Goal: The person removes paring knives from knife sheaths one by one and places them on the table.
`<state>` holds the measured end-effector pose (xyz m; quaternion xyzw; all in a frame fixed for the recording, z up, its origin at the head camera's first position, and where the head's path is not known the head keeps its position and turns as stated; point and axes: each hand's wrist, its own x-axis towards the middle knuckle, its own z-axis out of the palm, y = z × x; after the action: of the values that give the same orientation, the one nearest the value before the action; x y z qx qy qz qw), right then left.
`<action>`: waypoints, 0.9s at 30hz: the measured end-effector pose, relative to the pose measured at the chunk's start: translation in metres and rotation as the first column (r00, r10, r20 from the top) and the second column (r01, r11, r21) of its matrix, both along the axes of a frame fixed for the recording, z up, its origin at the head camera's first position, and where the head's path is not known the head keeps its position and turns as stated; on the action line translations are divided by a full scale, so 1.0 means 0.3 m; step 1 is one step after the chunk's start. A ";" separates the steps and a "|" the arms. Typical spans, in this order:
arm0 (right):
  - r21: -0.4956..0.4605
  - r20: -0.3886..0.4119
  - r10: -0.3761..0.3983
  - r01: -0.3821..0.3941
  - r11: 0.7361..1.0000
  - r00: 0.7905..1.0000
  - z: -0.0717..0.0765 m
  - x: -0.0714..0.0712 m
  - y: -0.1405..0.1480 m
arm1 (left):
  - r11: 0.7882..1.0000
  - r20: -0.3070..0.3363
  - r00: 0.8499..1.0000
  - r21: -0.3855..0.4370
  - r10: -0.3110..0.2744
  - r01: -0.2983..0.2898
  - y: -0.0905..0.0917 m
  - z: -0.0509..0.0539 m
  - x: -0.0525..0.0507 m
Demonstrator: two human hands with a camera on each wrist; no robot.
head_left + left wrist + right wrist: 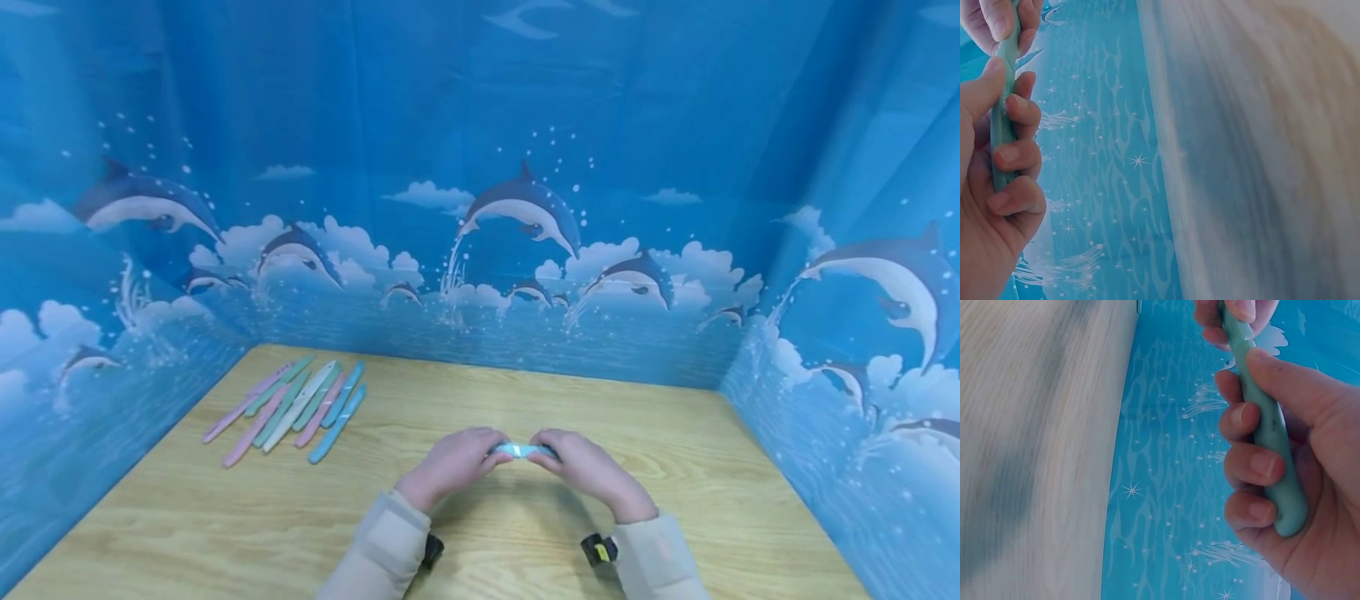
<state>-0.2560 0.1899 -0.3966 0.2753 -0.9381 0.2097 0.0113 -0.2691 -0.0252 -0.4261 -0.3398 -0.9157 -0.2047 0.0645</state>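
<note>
A slim turquoise knife-shaped piece (517, 451), looking like a sheathed knife, is held level above the table between both hands. My left hand (467, 457) curls its fingers round one end, with the thumb along it. Round the other end my right hand (583, 468) is wrapped; its rounded butt shows below the little finger in the right wrist view (1290, 512). A narrow joint or band lies between the hands. In the left wrist view, the piece's left half (1002, 128) runs down through the curled fingers, and the palm hides part of it.
At the left of the wooden table (697, 467) lies a fanned, partly overlapping group of similar pieces: pink (255, 427), green (282, 408), whitish (298, 408) and blue (337, 423). A blue dolphin-print curtain (480, 325) encloses the back and both sides.
</note>
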 end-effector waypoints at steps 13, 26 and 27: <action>0.005 0.000 -0.015 0.015 1.000 1.000 -0.004 0.002 -0.001 | 1.000 -0.030 1.000 0.013 0.003 -0.003 -0.011 -0.009 0.001; 0.006 0.001 -0.008 0.008 1.000 1.000 -0.005 -0.002 0.009 | 1.000 -0.010 1.000 -0.003 0.005 -0.005 -0.013 0.001 0.007; 0.007 0.001 -0.007 0.007 1.000 1.000 -0.004 -0.002 0.009 | 1.000 -0.013 1.000 -0.003 0.005 -0.005 -0.013 0.001 0.007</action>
<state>-0.2565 0.1925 -0.3979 0.2717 -0.9398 0.2067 0.0105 -0.2672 -0.0292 -0.4257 -0.3388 -0.9164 -0.2009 0.0704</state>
